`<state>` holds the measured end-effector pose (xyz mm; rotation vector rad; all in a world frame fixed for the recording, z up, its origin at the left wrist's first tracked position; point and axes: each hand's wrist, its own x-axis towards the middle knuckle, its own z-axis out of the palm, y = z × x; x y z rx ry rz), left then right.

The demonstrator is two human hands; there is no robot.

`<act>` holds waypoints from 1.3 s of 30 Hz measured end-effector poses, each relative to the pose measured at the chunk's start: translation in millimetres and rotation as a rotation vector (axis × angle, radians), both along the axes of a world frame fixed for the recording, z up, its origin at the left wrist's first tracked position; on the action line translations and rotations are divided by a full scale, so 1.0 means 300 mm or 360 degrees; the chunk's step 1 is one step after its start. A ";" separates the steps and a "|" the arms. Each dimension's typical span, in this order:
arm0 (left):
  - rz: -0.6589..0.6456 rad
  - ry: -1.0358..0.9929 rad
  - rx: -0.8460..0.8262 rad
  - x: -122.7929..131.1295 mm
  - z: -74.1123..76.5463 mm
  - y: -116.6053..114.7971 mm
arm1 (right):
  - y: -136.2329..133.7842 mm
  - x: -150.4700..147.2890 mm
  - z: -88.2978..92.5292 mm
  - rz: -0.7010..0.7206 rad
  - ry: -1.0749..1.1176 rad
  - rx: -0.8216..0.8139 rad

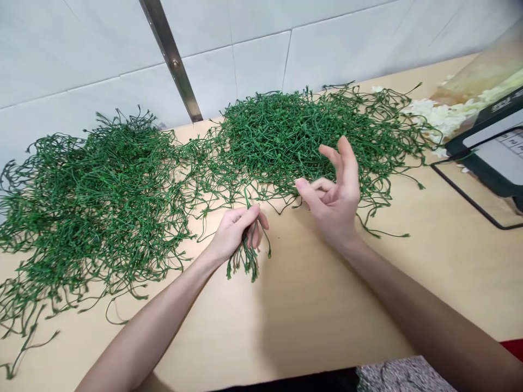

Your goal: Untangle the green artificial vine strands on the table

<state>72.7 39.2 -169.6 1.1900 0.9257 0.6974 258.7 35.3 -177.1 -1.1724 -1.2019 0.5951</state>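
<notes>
My left hand (239, 231) is closed around a small bunch of green plastic stems (247, 258), whose ends hang below my fingers over the wooden table (310, 305). My right hand (335, 193) hovers just to the right with its fingers apart and raised, holding nothing. Two big tangled heaps of the same green stems lie behind my hands: one heap at the left (93, 190), another heap at the back centre (302, 130).
A white tiled wall with a metal strip (174, 60) rises behind the table. At the right lie white artificial flower petals (437, 117), a clear bag (486, 71) and a dark stand with a label (490, 158).
</notes>
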 end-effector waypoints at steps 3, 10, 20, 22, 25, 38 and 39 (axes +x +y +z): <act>0.0020 0.0023 0.0037 0.004 -0.005 -0.001 | -0.012 -0.006 -0.003 -0.0147 -0.0120 0.0094; 0.0152 0.0054 0.0168 0.008 -0.010 0.001 | -0.033 -0.038 0.005 0.0468 0.0012 -0.0189; 0.0043 0.0229 0.0474 -0.003 -0.023 0.003 | -0.018 -0.053 -0.003 0.1326 0.0550 -0.0778; 0.0018 0.0272 0.0567 -0.004 -0.018 0.002 | -0.020 -0.053 -0.005 0.1386 0.0559 -0.0791; -0.0017 0.0317 0.0693 -0.004 -0.006 0.002 | -0.022 -0.055 -0.007 0.1452 0.0545 -0.0829; 0.0018 -0.0010 0.0115 0.001 -0.027 -0.001 | -0.015 -0.023 0.005 0.1481 0.0371 -0.0930; -0.0006 0.0039 0.0140 0.002 -0.025 -0.001 | -0.014 -0.021 0.005 0.1500 0.0384 -0.0933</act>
